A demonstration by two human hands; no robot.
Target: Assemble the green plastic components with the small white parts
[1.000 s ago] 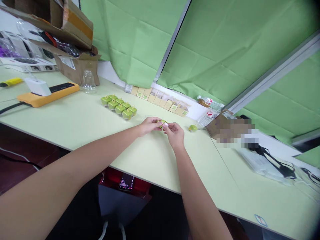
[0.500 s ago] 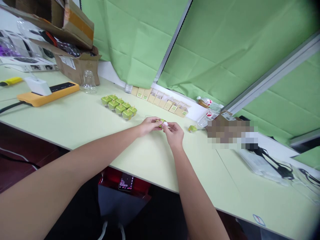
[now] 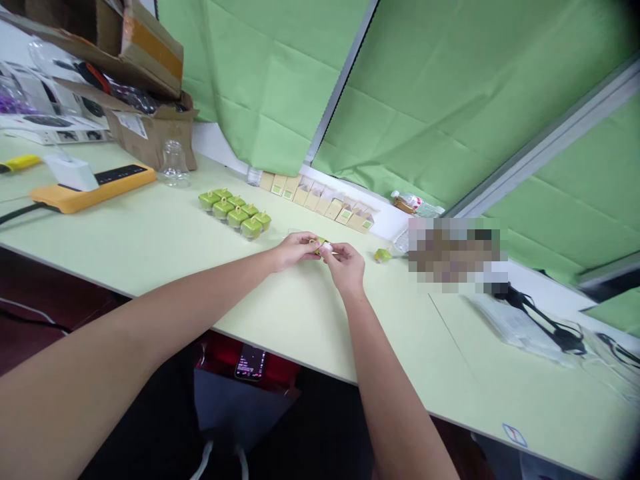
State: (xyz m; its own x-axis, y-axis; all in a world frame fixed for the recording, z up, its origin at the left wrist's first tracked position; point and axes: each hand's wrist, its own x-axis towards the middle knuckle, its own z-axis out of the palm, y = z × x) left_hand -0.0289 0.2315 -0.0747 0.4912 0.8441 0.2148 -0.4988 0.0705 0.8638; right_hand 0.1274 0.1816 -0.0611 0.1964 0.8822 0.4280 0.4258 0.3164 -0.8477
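Green-and-white small piece (image 3: 325, 247) between the left grip (image 3: 295, 251) and the right grip (image 3: 347, 268), both tight around it.

The power strip (image 3: 113, 187) lies left on the table (image 3: 280, 313), the jar (image 3: 174, 160) just right, before the lower carton (image 3: 157, 139). Farther right sit 8 tubs (image 3: 237, 217), then small boxes (image 3: 315, 199) along the far edge; right of those lies 1 lone tub (image 3: 383, 255).

An orange power strip (image 3: 111, 184) lies near a clear jar (image 3: 173, 161) beside a cardboard box (image 3: 150, 139).
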